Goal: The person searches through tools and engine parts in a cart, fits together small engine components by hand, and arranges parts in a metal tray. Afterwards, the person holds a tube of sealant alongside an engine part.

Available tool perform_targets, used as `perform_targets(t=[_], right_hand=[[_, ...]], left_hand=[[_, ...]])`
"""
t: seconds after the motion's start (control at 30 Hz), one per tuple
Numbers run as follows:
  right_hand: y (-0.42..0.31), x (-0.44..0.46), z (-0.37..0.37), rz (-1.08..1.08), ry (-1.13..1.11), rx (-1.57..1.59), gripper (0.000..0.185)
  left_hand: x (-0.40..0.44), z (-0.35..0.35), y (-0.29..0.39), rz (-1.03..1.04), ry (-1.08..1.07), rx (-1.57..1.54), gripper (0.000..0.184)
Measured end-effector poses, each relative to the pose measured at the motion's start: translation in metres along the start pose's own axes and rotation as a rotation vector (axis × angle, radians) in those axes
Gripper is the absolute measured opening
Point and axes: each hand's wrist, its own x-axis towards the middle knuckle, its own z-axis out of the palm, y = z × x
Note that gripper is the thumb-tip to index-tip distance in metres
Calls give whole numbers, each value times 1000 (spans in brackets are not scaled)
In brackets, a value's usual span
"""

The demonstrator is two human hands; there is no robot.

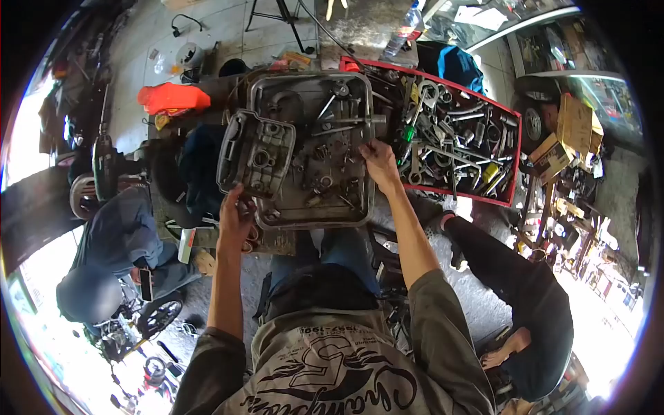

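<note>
Olive-grey, the person's shirt (pixel 332 356) bears a large "5" and script beginning "Cham"; its smaller print is too unclear to read with confidence. The shallow metal tray (pixel 312 225) has a raised, rounded rim, and its right edge stands just beside the red toolbox (pixel 517 155), leaving little room between them. Bare patches of tray floor show among small greasy parts (pixel 325 182). The metal cover (pixel 280 160) sits slanted across the tray's left edge, overhanging it; whether it rests there cannot be told. Dull grey and grimy, it has ribs and round openings. Partly curled, the left hand (pixel 236 216) touches the cover's lower edge; the right hand (pixel 378 162) bends its fingers at the tray's right rim, any pinch unclear.
</note>
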Motion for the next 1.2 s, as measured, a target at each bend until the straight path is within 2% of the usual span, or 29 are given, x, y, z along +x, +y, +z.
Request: perform_targets(t=[0.03,0.07,0.1,0.17,0.23,0.3,0.4,0.43,0.5,0.57,0.63,0.67,0.73,0.77,0.83,0.93,1.07,1.13,1.17,1.2], right_hand=[[5,0,-2,-48,48,14,21],[10,-1,-5,-97,97,28,18],[9,-6,-10,-91,104,29,18],[3,-26,-20,-117,9,-256,14],[19,-51,-15,-182,0,-310,13],[17,-80,-7,-68,-225,-718,16],[35,-109,19,-134,-142,-851,18],[34,-113,22,-134,-139,-853,18],[25,-118,27,-87,-218,-627,17],[15,-118,30,-90,-243,-622,14],[15,-110,31,-200,43,-439,11],[16,-104,30,-203,41,-441,11],[13,-89,22,-266,187,-489,13],[17,-83,20,-268,185,-489,13],[30,-76,18,-500,77,-651,29],[40,-70,17,-539,101,-686,35],[33,-66,11,-539,46,-615,22],[30,-67,11,-407,29,-498,17],[32,-65,13,-408,25,-498,17],[34,-63,13,-278,7,-240,15]], left_hand=[[0,3,3,27,5,-8,13],[2,5,10,-71,31,-103,12],[-1,6,14,-76,26,-96,12],[-3,7,18,-87,-1,-108,12],[-3,7,19,-93,5,-98,14],[-7,7,20,-109,13,-96,15],[-8,2,18,-86,-62,-107,16],[-8,1,17,-87,-65,-108,16],[-8,-2,16,-89,-45,-97,16],[-10,-4,15,-96,-36,-96,16],[-13,-2,15,-101,-28,-99,16],[-15,-1,15,-104,-16,-95,16],[-17,-2,15,-104,-3,-91,16],[-17,-3,14,-101,-5,-84,16],[-16,-5,10,-99,-7,-81,16],[-18,-2,11,-76,-11,-121,15],[-22,-1,11,-90,8,-128,15],[-22,-2,10,-91,23,-137,15],[-22,-3,10,-84,25,-129,15],[-23,-3,9,-78,27,-120,15]])
